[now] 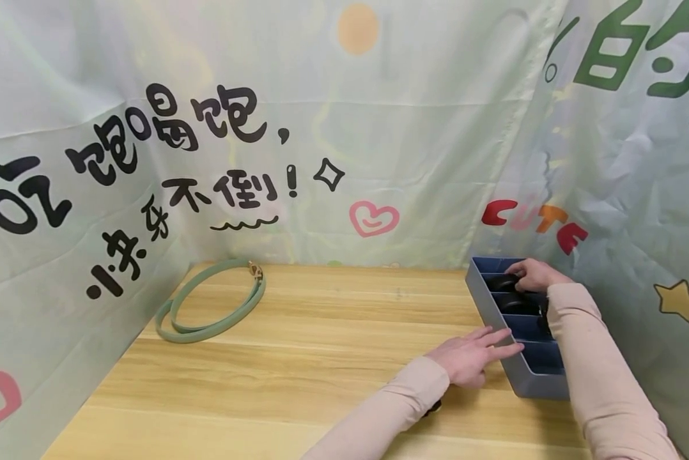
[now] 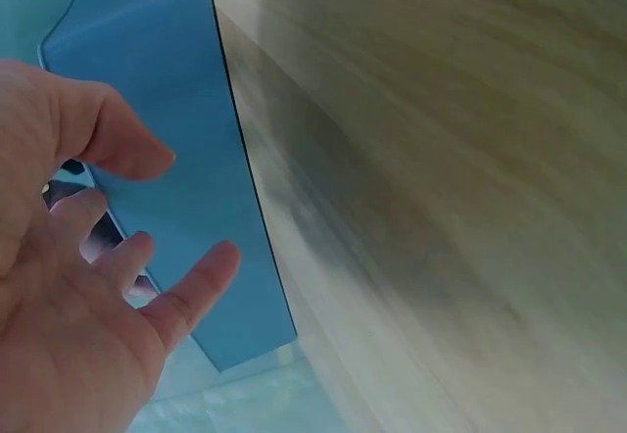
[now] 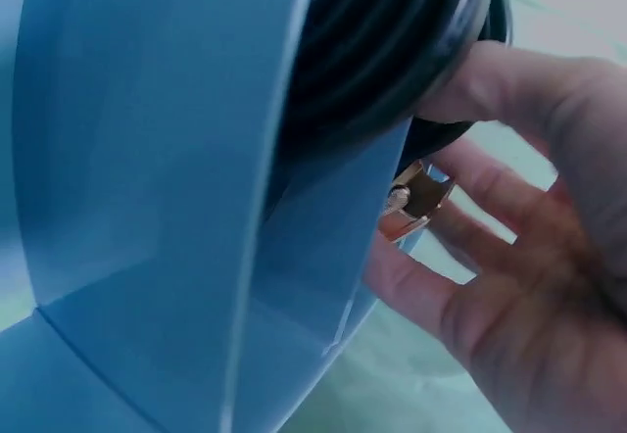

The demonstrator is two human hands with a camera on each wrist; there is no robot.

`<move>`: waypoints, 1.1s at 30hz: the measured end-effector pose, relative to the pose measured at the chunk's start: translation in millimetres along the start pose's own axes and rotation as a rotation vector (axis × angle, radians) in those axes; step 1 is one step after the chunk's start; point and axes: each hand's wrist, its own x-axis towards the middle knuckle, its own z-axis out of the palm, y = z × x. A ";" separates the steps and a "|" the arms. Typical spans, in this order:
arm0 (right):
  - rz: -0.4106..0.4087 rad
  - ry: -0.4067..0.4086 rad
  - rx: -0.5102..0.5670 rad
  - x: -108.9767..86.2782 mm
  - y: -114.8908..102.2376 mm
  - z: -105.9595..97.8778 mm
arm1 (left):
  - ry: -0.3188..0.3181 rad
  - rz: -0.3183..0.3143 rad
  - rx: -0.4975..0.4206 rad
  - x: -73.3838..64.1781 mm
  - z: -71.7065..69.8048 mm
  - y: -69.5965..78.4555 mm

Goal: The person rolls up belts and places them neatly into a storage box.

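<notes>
Head view, box: one blue-grey, rectangular, open-topped box [image 1: 537, 386] with cross dividers, along the right side of the light wood-grain tabletop [image 1: 333, 358], its far end near the back right corner.
Head view, black coils: rear coil of glossy black strap [image 1: 498, 282], second compartment from the back; front coil of glossy black strap [image 1: 517, 305], third compartment.
Head view, right hand: right hand [image 1: 541, 276] at the rear coil, thumb and fingers bent around it.
Head view, left hand: left hand [image 1: 471, 358] with fingers extended and spread, at the box's left long edge.
Head view, green loop: one looped pale green belt [image 1: 229, 322] with gold-toned clasp, by the tabletop's back left corner.
Left wrist view, left hand: palm bare, thumb and fingers apart before the box's long side wall; contact cannot be told.
Right wrist view, right hand: grips the rear coil; fingers beside a gold-coloured metal buckle [image 3: 419, 203] at the box's edge.
</notes>
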 end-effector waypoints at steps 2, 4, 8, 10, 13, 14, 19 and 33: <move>-0.009 0.008 0.028 -2.9 3.4 0.5 | -0.006 -0.002 -0.009 -1.3 0.2 -0.4; -0.006 0.026 0.042 -4.7 6.9 0.3 | -0.004 0.000 -0.005 -2.9 -0.3 -1.7; 0.010 0.060 0.043 -5.8 11.8 -1.6 | 0.016 -0.003 0.004 -8.9 -2.7 -7.8; 0.031 0.071 0.038 -6.1 13.0 -1.9 | 0.037 -0.005 0.002 -12.2 -1.6 -13.2; 0.067 0.075 0.022 -7.0 13.1 -1.4 | 0.069 -0.008 -0.015 -17.8 2.9 -23.6; 0.082 0.077 0.014 -7.5 12.7 -1.2 | 0.079 -0.008 -0.022 -19.7 4.8 -27.4; 0.120 0.109 -0.025 -12.0 9.6 -2.5 | 0.096 -0.045 -0.066 -33.6 12.0 -47.3; 0.073 0.231 -0.082 -13.3 -15.9 7.8 | 0.159 -0.140 -0.204 -80.9 25.1 -114.9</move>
